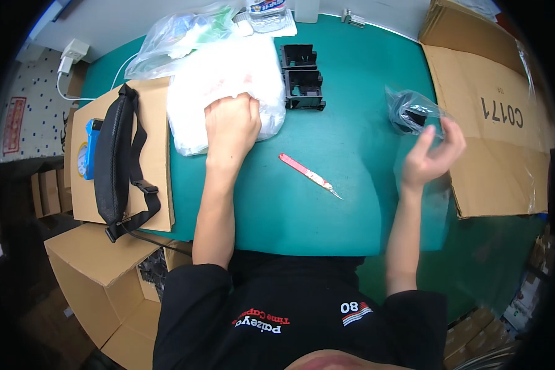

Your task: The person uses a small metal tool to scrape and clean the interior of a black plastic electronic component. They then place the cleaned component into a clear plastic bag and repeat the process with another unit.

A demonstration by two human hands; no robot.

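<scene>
My left hand [230,126] rests with fingers curled on a stack of white plastic bags [225,86] on the green table [327,197]. My right hand [435,154] is raised at the right, fingers pinching the edge of a clear plastic bag [413,111] that holds a black plastic part. Two black plastic parts [302,77] stand side by side just right of the white bags. A pink-handled knife [308,174] lies on the table between my two forearms.
A flat cardboard sheet [160,154] at the left carries a black waist bag [114,160] and a blue gauge. A large flattened carton [493,117] lies at the right. Clear bags [179,37] and a plastic container sit at the back. An open carton [98,271] stands below the table.
</scene>
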